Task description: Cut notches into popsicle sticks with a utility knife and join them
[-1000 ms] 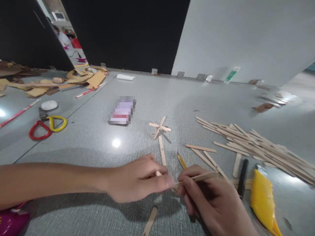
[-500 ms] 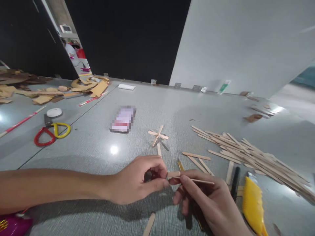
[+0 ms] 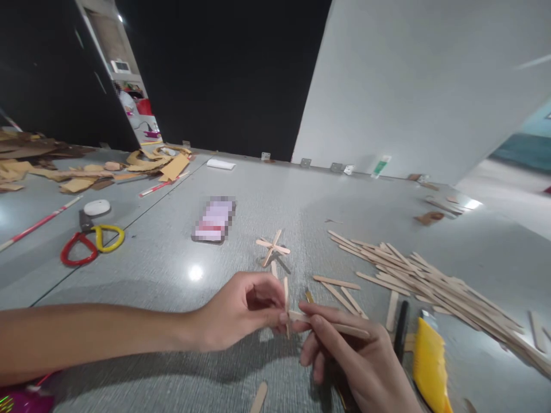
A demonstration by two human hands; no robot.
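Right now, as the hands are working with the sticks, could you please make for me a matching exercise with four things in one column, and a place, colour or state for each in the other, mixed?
1. Left hand
2. Scissors
3. Right hand
4. Phone

A. Holding a crosswise stick that points toward the other hand
B. On the table, between the cutting tool and the crossed sticks
C. Pinching a lengthwise stick, running roughly up and down in the picture
D. One red handle loop, one yellow

Pairs: 1-C, 2-D, 3-A, 4-B
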